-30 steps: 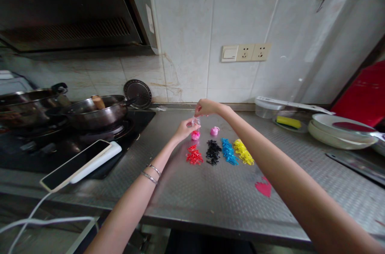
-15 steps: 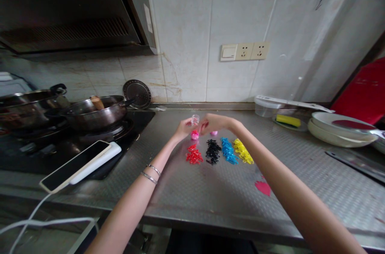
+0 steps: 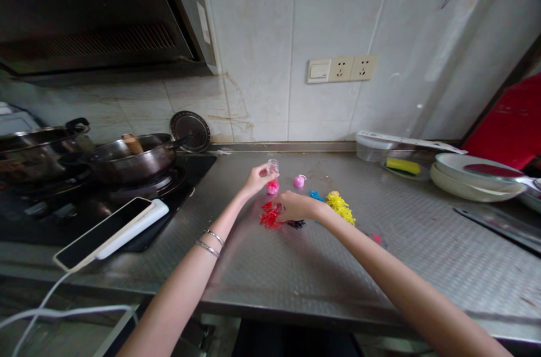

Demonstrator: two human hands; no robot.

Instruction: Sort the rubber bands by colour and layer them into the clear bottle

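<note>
My left hand (image 3: pixel 256 181) is closed round a small clear container (image 3: pixel 273 166) with a bright pink round lower part (image 3: pixel 273 187). My right hand (image 3: pixel 291 206) reaches down at the right edge of a pile of small red pieces (image 3: pixel 269 216); its fingertips are too small and blurred to tell what they grip. Beneath and beside that hand lie black pieces (image 3: pixel 296 223), mostly covered, and blue pieces (image 3: pixel 315 195), partly covered. Yellow pieces (image 3: pixel 340 208) lie right of them. A small lilac round object (image 3: pixel 300 180) stands behind the piles.
A phone (image 3: pixel 103 233) with a white cable lies at the left by the stove. Two pans (image 3: pixel 131 163) stand on the stove. Bowls (image 3: pixel 477 185), a yellow sponge (image 3: pixel 403 166) and a knife (image 3: pixel 494 230) are at the right. A pink scrap (image 3: pixel 376 239) lies near my right forearm.
My right hand has moved down and toward me, from beside the clear container to the red pile. The lilac object now shows fully. My left hand still holds the container.
</note>
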